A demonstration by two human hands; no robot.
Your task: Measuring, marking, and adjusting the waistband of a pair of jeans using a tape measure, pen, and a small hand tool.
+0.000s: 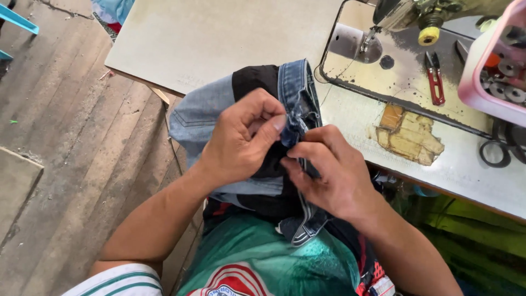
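A blue denim garment [203,112] with a black lining patch [253,80] lies over the table edge and my lap. Its folded waistband or hem [298,87] runs up between my hands. My left hand [241,140] pinches the denim edge with thumb and fingers. My right hand [329,175] grips the same edge from the other side, fingers curled over the seam. The two hands touch at the fold.
A beige sewing table [208,33] carries a sewing machine [416,16] at the upper right. Red-handled thread snips [435,77] lie on the machine bed. A pink tray [487,71] holds several metal bobbins. Wooden floor [60,137] lies to the left.
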